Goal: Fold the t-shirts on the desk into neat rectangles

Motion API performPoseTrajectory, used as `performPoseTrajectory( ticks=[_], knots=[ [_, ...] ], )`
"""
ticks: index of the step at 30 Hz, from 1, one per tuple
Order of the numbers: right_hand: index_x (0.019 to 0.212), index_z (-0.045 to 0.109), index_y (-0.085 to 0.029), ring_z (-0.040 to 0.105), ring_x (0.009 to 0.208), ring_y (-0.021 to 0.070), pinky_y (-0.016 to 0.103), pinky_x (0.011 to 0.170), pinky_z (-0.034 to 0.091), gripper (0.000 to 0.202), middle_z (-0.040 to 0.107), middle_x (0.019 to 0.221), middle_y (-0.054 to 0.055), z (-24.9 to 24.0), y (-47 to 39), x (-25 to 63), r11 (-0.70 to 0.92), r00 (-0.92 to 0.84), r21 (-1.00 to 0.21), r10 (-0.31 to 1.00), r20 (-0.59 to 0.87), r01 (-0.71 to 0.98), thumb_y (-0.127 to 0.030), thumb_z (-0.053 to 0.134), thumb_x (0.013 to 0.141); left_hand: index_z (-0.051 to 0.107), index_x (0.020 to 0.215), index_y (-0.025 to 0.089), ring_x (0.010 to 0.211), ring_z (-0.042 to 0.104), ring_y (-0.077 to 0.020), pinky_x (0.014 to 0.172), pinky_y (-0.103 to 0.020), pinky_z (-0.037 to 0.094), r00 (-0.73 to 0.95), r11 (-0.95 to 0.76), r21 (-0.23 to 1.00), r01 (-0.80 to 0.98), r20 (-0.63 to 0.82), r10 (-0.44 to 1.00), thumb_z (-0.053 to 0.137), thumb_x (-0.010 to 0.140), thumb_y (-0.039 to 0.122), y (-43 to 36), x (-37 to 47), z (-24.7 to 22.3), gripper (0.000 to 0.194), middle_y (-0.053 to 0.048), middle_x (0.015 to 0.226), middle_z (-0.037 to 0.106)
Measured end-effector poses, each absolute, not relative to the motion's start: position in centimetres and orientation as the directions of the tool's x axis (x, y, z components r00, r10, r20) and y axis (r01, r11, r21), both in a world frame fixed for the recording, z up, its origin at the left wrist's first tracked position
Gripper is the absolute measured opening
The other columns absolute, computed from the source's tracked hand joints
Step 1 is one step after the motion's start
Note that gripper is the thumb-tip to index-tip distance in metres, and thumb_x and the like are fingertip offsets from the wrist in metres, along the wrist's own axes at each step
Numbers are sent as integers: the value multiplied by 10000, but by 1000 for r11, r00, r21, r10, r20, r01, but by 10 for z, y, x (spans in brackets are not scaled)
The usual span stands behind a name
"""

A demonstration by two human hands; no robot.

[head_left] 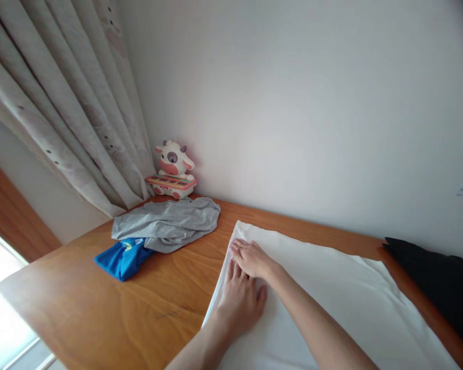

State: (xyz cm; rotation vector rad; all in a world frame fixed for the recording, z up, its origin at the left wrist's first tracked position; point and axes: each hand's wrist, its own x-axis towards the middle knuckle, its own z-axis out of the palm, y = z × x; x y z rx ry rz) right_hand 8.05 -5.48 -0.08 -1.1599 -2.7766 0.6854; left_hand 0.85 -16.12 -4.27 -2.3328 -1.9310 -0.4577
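A white cloth [312, 277] lies spread flat on the wooden table, its left edge running from the back corner toward me. My left hand [242, 298] rests palm down on the cloth near that left edge, fingers apart. Just beyond it, my right hand [251, 258] lies flat on the cloth near the back left corner, its fingers stretched out and close to the tips of my left fingers. Neither hand grips anything.
On the wooden table [154, 308], a grey garment [170, 221] partly covers a blue one [123, 259] at the back left. Behind them sits a cow toy [173, 172] with a keyboard. Black fabric [435, 282] lies at the right. A curtain [73, 97] hangs at the left.
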Motion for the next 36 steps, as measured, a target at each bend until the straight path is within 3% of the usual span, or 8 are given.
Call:
performPoseTrajectory(
  ticks=[4, 12, 18, 21, 26, 31, 33, 36],
  knots=[
    [1538, 435, -194, 227, 1546, 272, 610, 1219, 173, 629, 299, 1658, 110, -6, -34, 68, 588, -684, -396, 710, -165, 705, -493, 156, 1060, 352, 1585, 176, 1527, 256, -396, 1245, -609, 200, 114, -168, 261, 951, 207, 972, 362, 993, 550, -163, 11, -41, 700, -136, 1648, 335],
    [1591, 330, -185, 123, 1567, 299, 576, 1233, 110, 619, 170, 1695, 127, -23, 0, 52, 529, -615, -368, 768, -176, 765, -484, 224, 1059, 215, 1629, 196, 1543, 124, -463, 1210, -700, 178, 120, -175, 334, 926, 179, 977, 406, 967, 531, -163, 9, -45, 766, -126, 1696, 199],
    [1574, 370, -185, 107, 1567, 305, 533, 1242, 78, 626, 190, 1691, 135, -32, 19, 40, 458, -563, -437, 814, -145, 775, -517, 286, 1049, 317, 1598, 178, 1524, 140, -509, 1183, -754, 141, 116, -154, 353, 923, 128, 985, 388, 959, 572, -163, 10, -39, 755, -186, 1676, 236],
    [1547, 423, -169, 167, 1558, 295, 513, 1245, 112, 627, 278, 1665, 136, -31, 30, 40, 416, -543, -522, 832, -112, 745, -525, 304, 1045, 359, 1582, 161, 1518, 127, -526, 1184, -756, 133, 108, -132, 353, 926, 86, 990, 368, 960, 597, -163, 9, -38, 760, -190, 1679, 221],
    [1538, 438, -206, 382, 1481, 203, 391, 1198, 310, 611, 445, 1592, 84, -23, 38, 53, 363, -469, -703, 882, 49, 611, -462, 158, 1060, 425, 1556, 190, 1522, 132, -512, 1191, -742, 155, 88, -128, 340, 932, 132, 987, 387, 950, 624, -163, 8, -43, 746, -156, 1679, 236],
    [1346, 629, -190, 527, 1364, 226, 369, 1158, 384, 753, 623, 1418, 116, -20, 9, 75, 347, -357, -806, 916, 182, 480, -552, 50, 1026, 316, 1594, 110, 1532, 156, -468, 1222, -671, 185, 49, -94, 342, 935, 138, 989, 428, 918, 665, -160, 7, -45, 883, -195, 1665, 243],
    [1307, 634, -179, 586, 1293, 235, 381, 1110, 445, 739, 653, 1368, 125, -24, -15, 85, 341, -341, -841, 918, 202, 421, -581, 85, 1018, 278, 1595, 53, 1536, 182, -440, 1238, -625, 192, 31, -78, 338, 938, 142, 989, 435, 921, 658, -158, 6, -47, 919, -229, 1654, 244],
    [1220, 633, -201, 631, 1213, 255, 412, 1032, 513, 604, 691, 1282, 128, -32, -60, 103, 294, -247, -925, 940, 235, 241, -610, 248, 999, 329, 1571, 44, 1521, 275, -392, 1237, -580, 240, 15, -76, 335, 939, 181, 983, 387, 974, 559, -151, 2, -50, 791, -227, 1626, 325]
  ],
)
